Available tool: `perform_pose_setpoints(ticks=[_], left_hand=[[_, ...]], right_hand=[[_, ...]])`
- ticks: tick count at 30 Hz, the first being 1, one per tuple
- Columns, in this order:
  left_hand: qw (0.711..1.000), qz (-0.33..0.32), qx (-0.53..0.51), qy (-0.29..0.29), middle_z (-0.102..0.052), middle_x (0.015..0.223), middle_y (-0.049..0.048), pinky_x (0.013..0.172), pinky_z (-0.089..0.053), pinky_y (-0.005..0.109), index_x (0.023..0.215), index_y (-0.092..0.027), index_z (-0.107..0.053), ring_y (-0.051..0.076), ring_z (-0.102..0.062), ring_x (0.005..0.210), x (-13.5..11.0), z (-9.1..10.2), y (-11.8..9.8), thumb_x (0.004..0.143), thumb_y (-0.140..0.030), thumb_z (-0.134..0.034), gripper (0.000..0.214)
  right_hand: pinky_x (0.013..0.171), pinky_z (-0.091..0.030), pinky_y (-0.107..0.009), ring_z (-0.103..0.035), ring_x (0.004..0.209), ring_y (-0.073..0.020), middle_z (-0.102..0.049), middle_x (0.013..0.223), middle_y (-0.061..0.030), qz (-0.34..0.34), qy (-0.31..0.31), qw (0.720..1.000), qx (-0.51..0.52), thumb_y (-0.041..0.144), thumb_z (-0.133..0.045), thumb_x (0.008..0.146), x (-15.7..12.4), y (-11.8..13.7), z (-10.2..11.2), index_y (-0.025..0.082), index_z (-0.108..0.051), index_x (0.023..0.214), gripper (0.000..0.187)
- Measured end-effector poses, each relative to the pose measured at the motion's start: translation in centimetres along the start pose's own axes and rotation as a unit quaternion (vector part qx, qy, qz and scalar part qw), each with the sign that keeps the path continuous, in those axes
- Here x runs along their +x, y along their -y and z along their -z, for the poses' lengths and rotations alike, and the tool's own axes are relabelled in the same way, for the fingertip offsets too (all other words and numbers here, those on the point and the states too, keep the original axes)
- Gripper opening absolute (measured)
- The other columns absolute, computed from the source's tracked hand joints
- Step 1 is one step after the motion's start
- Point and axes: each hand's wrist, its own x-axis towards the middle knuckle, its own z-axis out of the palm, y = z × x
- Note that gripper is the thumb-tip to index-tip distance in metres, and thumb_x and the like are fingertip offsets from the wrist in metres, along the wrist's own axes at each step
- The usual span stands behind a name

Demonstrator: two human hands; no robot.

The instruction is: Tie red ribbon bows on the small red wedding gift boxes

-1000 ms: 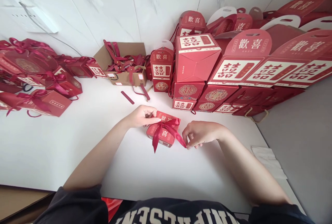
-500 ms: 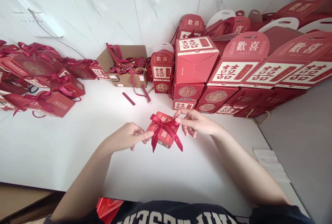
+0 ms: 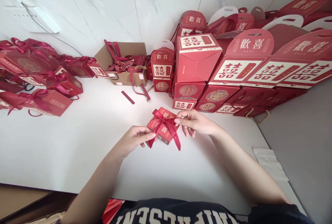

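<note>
Gift box [image 3: 163, 130] rests on the tabletop [image 3: 103, 141] between our hands: left hand [image 3: 135, 141] grip pinching its near-left corner, right hand [image 3: 194, 123] grip pinching the ribbon bow [image 3: 166, 122] from the far right.

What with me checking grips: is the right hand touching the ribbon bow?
Touching. The head view shows the right hand pinching a loop of the ribbon bow atop the small red box.
</note>
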Motion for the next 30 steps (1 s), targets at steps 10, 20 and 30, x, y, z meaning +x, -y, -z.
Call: perform_pose_setpoints(ticks=[10, 20, 30], left_hand=[[0.996, -0.073, 0.033, -0.027, -0.065, 0.075, 0.0015, 0.063, -0.044, 0.024, 0.078, -0.017, -0.058, 0.013, -0.056, 0.07, -0.5, 1.3, -0.2, 0.089, -0.044, -0.056, 0.029], [0.981, -0.103, 0.13, -0.101, -0.065, 0.078, 0.0007, 0.067, -0.051, 0.026, 0.081, -0.019, -0.057, 0.015, -0.061, 0.075, -0.8, 1.1, -0.2, 0.09, -0.044, -0.051, 0.028], [0.941, -0.188, 0.185, -0.211, -0.071, 0.087, 0.0006, 0.061, -0.051, 0.022, 0.089, -0.022, -0.069, 0.013, -0.064, 0.074, -0.8, 0.4, -0.1, 0.081, -0.037, -0.068, 0.017]], right_hand=[[0.036, -0.037, -0.015, -0.051, 0.033, -0.0066, -0.063, 0.048, 0.0042, -0.023, 0.002, 1.0, 0.003, 0.054, -0.057, 0.087, -0.2, 0.0, 0.4, 0.019, -0.049, 0.074, 0.038], [0.035, -0.039, -0.015, -0.047, 0.034, -0.0065, -0.057, 0.042, 0.0063, -0.024, 0.005, 1.0, -0.016, 0.052, -0.055, 0.089, -0.5, 0.3, 0.2, 0.019, -0.048, 0.073, 0.037], [0.034, -0.043, -0.016, -0.05, 0.034, -0.0081, -0.057, 0.042, 0.0065, -0.025, -0.007, 0.999, -0.023, 0.053, -0.056, 0.088, -0.9, 1.0, -0.1, 0.02, -0.054, 0.084, 0.034]])
